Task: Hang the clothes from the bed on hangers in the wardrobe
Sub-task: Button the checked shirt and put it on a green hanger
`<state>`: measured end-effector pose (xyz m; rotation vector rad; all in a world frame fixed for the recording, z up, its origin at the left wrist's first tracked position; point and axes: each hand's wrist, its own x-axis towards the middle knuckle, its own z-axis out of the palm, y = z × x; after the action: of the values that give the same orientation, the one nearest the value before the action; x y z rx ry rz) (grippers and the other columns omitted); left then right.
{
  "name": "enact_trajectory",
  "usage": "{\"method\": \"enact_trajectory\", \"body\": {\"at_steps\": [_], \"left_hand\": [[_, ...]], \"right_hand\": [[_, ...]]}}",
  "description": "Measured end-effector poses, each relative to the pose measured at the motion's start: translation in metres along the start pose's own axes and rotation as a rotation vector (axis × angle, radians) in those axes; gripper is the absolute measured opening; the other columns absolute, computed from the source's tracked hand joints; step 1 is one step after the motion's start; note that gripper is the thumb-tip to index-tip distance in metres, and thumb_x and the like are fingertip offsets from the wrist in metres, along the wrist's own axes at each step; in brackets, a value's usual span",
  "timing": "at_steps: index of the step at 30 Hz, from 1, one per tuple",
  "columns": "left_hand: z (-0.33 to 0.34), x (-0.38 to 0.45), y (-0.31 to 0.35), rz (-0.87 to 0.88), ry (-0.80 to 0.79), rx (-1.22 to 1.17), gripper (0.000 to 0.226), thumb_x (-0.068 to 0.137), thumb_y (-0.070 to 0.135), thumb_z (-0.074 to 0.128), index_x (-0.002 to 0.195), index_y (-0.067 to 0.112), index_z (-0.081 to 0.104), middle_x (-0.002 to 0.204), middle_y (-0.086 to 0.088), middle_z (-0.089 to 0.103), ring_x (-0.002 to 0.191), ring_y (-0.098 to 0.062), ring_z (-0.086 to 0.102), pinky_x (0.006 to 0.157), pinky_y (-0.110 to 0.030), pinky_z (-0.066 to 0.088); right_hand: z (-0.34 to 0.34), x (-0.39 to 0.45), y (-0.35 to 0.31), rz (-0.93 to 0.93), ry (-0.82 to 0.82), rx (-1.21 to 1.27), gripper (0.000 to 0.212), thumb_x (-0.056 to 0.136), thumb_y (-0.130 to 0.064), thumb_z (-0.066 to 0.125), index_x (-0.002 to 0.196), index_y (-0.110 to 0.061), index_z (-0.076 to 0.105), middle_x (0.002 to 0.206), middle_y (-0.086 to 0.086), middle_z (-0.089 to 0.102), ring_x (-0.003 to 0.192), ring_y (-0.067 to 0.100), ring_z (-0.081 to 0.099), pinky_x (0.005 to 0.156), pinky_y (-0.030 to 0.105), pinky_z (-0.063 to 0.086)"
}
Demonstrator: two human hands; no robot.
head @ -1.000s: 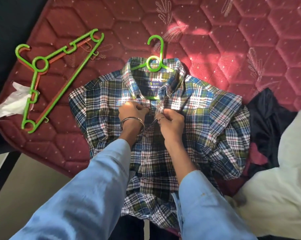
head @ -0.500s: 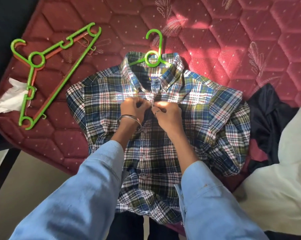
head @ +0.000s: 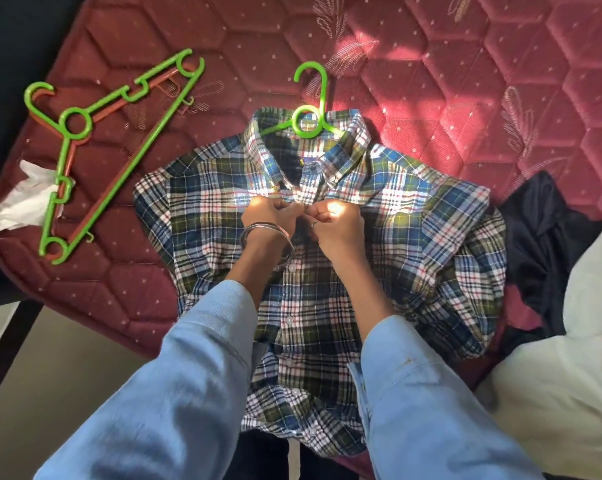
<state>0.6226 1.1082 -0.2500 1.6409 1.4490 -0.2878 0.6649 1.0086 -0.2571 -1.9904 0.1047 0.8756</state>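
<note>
A plaid shirt (head: 414, 230) in blue, green and white lies flat, front up, on the maroon quilted mattress (head: 431, 81). A green hanger (head: 308, 109) sits inside it, its hook sticking out past the collar. My left hand (head: 270, 216), with bangles on the wrist, and my right hand (head: 334, 223), with a ring, pinch the two front edges of the shirt together just below the collar. Their fingertips meet at the placket. Two spare hangers, green (head: 119, 157) over orange, lie stacked to the left of the shirt.
A dark navy garment (head: 549, 244) and a white garment (head: 569, 358) lie bunched at the right. A crumpled white cloth (head: 19, 199) sits at the mattress's left edge. The mattress corner ends at lower left above a beige floor (head: 50, 375). Light-blue sleeves cover my forearms.
Both hands have moved up the shirt front toward the collar and drawn the open placket together. The shirt front now lies closed below the collar.
</note>
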Motion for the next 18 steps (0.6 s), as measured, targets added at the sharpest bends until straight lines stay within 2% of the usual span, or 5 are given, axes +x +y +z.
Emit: {"method": "enact_trajectory", "body": {"at_steps": [3,7,13,15,18], "left_hand": [[0.001,0.002,0.0,-0.011,-0.015,-0.04,0.018,0.085,0.026,0.068,0.079,0.009,0.069,0.092,-0.014,0.071,0.086,-0.028,0.067,0.079,-0.038,0.057],[0.0,0.002,-0.002,0.099,-0.036,0.103,0.016,0.09,0.011,0.059,0.078,0.014,0.069,0.094,-0.011,0.071,0.084,-0.022,0.062,0.072,-0.025,0.049],[0.003,-0.004,-0.002,0.256,0.05,0.401,0.021,0.096,0.019,0.049,0.101,0.004,0.063,0.102,-0.011,0.063,0.09,-0.028,0.058,0.071,-0.032,0.042],[0.005,-0.005,-0.005,0.305,0.077,0.388,0.018,0.096,0.021,0.051,0.101,0.006,0.06,0.102,-0.01,0.062,0.092,-0.028,0.059,0.073,-0.034,0.045],[-0.004,-0.008,-0.01,0.34,0.192,0.212,0.023,0.088,0.021,0.066,0.105,0.012,0.053,0.097,-0.007,0.063,0.078,-0.019,0.056,0.066,-0.029,0.041]], "right_hand": [[0.0,-0.002,0.0,0.059,-0.033,0.056,0.006,0.079,-0.011,0.076,0.079,-0.01,0.071,0.073,0.004,0.068,0.063,0.011,0.061,0.058,0.023,0.053],[-0.005,0.0,-0.007,0.117,-0.15,0.05,0.008,0.08,0.001,0.062,0.081,-0.003,0.069,0.07,0.005,0.063,0.062,0.014,0.054,0.054,0.025,0.042],[-0.001,0.0,0.001,0.107,-0.163,0.045,0.014,0.085,-0.005,0.059,0.074,-0.013,0.062,0.067,-0.001,0.055,0.059,0.01,0.046,0.048,0.021,0.036],[-0.003,0.001,0.001,0.096,-0.189,0.032,0.013,0.086,-0.012,0.064,0.074,-0.015,0.062,0.067,-0.001,0.057,0.06,0.011,0.047,0.052,0.026,0.038],[-0.012,0.002,-0.002,0.034,-0.133,-0.079,0.009,0.089,-0.014,0.063,0.08,-0.016,0.062,0.078,-0.002,0.064,0.066,0.009,0.057,0.059,0.024,0.046]]}}
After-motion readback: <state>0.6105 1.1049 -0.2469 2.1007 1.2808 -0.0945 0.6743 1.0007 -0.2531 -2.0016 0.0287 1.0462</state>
